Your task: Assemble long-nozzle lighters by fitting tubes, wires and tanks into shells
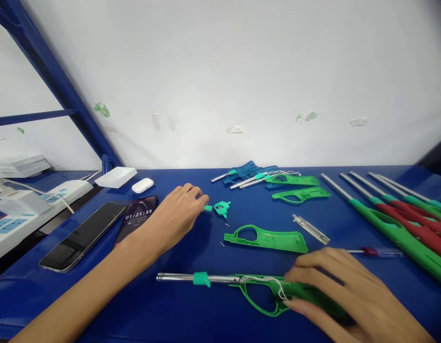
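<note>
My left hand (182, 212) is curled on the blue table with its fingertips partly hidden. A small teal plastic piece (208, 208) pokes out at those fingertips, beside a larger teal part (222, 208). My right hand (342, 290) grips the handle half (261, 305) of a green gas lighter, covering its rear end. Along that handle run white wires (281, 288), their end near my right thumb. A metal lighter tube (179, 277) with a teal collar (201, 279) extends left from it. Another green handle half (273, 239) lies just beyond, near two tiny metal pins (222, 244).
A clear fuel tank (311, 229) and a screwdriver (379, 252) lie at right, near several whole lighters (388, 224). Blue and green lighter parts (263, 178) lie at the back. Two phones (84, 236), a white earbud case (142, 185) and power strips (59, 193) occupy the left.
</note>
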Tool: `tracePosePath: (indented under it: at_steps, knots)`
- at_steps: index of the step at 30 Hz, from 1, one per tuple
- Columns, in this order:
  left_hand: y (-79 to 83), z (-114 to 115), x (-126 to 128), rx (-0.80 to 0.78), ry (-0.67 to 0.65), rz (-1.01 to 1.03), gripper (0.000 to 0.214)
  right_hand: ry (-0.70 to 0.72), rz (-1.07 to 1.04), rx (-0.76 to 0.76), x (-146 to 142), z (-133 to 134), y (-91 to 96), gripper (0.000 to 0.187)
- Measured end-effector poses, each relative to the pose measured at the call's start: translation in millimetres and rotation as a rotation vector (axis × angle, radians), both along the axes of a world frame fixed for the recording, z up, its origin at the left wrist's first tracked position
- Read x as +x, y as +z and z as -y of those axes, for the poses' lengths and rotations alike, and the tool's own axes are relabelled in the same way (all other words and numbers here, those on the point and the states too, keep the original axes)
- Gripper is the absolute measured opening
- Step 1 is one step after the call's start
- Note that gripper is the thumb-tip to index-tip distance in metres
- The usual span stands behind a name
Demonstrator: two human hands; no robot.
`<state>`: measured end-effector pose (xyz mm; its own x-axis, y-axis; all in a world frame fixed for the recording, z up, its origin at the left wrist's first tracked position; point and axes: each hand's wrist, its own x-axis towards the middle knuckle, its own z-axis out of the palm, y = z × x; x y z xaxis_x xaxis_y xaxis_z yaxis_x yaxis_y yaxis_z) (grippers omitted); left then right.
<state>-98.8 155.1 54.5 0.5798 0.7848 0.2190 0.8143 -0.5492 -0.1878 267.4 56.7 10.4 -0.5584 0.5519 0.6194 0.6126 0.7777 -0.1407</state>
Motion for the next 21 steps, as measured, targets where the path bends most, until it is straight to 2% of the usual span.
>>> tracePosePath:
  at_steps: [2, 3, 6, 8, 10, 13, 14, 17, 21]
  knots:
    - [6.9, 19.9, 2.8, 0.012, -0.018, 0.086, 0.035, -0.015, -0.005, -0.052, 0.7, 3.6, -1.1, 0.018]
    - [10.6, 32.2, 6.2, 0.027, -0.04, 0.147, 0.016, -0.024, -0.007, -0.073, 1.0, 5.5, -1.7, 0.017]
    - [16.8, 71.9, 24.4, 0.041, -0.16, 0.348, 0.029, -0.039, -0.006, -0.122, 1.6, 10.1, -2.3, 0.016]
    - [14.0, 95.1, 40.1, 0.03, -0.209, 0.47, 0.033, -0.033, 0.011, -0.149, 2.2, 11.9, -1.9, 0.014]
    - [5.8, 112.0, 55.4, -0.095, -0.26, 0.658, 0.03, -0.022, 0.027, -0.182, 2.9, 12.8, -1.8, 0.011]
    - [-10.4, 125.7, 71.9, -0.175, -0.313, 0.83, 0.022, 0.0, 0.016, -0.226, 3.6, 13.0, -2.4, 0.005]
    - [-15.3, 127.9, 75.2, -0.222, -0.274, 0.83, 0.026, 0.01, 0.007, -0.232, 3.6, 12.9, -2.7, 0.005]
    - [-25.8, 130.3, 80.1, -0.219, -0.205, 0.891, 0.037, 0.02, -0.022, -0.238, 3.1, 13.2, -2.8, 0.008]
    - [-33.0, 128.8, 82.0, -0.262, -0.196, 0.9, 0.035, 0.016, -0.04, -0.232, 2.2, 14.7, -2.3, 0.011]
